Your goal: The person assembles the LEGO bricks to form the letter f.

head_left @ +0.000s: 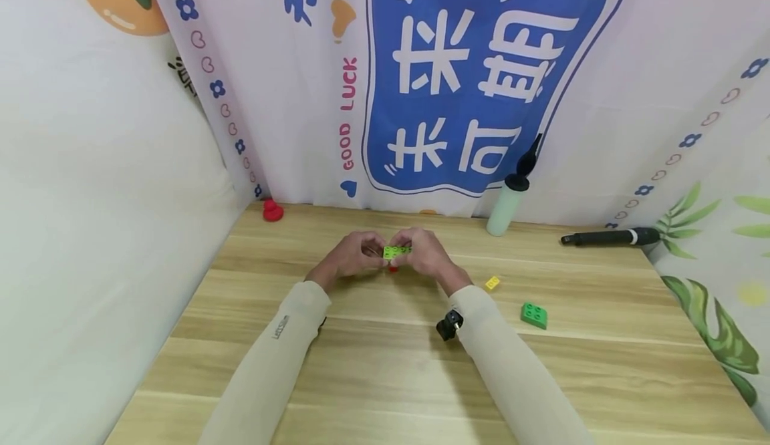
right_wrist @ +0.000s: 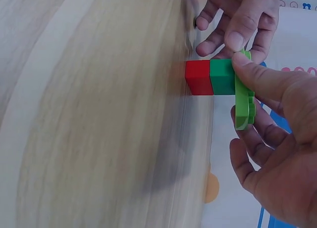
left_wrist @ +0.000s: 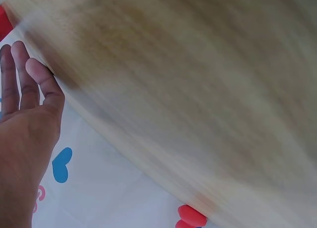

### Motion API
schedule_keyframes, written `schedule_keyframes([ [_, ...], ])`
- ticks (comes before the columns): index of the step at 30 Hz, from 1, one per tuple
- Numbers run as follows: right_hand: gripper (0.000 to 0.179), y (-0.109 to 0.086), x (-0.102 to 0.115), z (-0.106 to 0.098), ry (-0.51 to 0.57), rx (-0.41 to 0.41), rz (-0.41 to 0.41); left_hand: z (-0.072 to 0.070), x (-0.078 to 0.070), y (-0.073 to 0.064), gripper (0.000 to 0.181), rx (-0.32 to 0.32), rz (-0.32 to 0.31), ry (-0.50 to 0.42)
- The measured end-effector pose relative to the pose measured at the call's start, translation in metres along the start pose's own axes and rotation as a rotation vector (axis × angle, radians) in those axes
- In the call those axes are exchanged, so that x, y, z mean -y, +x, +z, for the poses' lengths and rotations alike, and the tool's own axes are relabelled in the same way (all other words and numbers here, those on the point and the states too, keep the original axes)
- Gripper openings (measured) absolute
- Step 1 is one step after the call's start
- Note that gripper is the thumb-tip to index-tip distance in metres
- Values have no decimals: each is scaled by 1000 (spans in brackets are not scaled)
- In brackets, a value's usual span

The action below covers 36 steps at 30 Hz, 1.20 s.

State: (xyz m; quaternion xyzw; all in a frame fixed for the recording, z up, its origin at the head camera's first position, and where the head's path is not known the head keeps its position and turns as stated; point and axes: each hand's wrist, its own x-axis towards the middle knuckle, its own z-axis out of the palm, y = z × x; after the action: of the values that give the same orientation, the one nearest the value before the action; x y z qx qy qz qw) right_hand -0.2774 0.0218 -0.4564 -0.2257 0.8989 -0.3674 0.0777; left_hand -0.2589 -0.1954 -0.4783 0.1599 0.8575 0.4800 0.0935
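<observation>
A lime green studded brick [right_wrist: 242, 107] lies across the top of a green brick [right_wrist: 222, 77], which sits on a red brick [right_wrist: 199, 78]. My right hand [head_left: 418, 252] pinches the lime brick, its thumb flat against the near side and fingers behind. At the brick's left end, my left hand [head_left: 361, 252] touches with its thumb tip, index finger just behind and other fingers loosely bent. The left wrist view shows three fingers of my left hand [left_wrist: 29, 134] stretched out, with a red piece at the upper left edge.
A yellow brick [head_left: 492, 282] and a green brick [head_left: 534, 315] lie to the right. At the back stand a red toy [head_left: 273, 211] on the left and a pale green pump bottle [head_left: 507, 208]; a black stick-like object [head_left: 610, 236] lies at the far right. A printed cloth hangs behind the table.
</observation>
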Motion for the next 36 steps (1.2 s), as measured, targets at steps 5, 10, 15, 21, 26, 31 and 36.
schedule_keyframes([
  [5, 26, -4, 0, 0, -10, 10, -12, 0, 0, 0, 27, 4, -8, 4],
  [10, 38, -16, -6, -7, -16, -12, -15, 0, 0, 0, 26, 1, -24, 14],
  [15, 41, -38, -21, -24, -23, -97, 2, 2, 0, 1, 26, -4, -35, 13],
  [21, 34, -67, -48, -50, -81, -170, 30, 2, -1, 3, 26, -8, -32, 16],
  [26, 39, -89, -71, -70, -117, -161, 97, 2, -2, 2, 25, -10, -38, 21],
  [31, 51, -103, -88, -83, -143, -97, 212, 3, -2, 2, 24, -5, -32, 22],
  [36, 59, -112, -96, -88, -200, -22, 285, 2, -3, 3, 24, -2, -24, 29],
])
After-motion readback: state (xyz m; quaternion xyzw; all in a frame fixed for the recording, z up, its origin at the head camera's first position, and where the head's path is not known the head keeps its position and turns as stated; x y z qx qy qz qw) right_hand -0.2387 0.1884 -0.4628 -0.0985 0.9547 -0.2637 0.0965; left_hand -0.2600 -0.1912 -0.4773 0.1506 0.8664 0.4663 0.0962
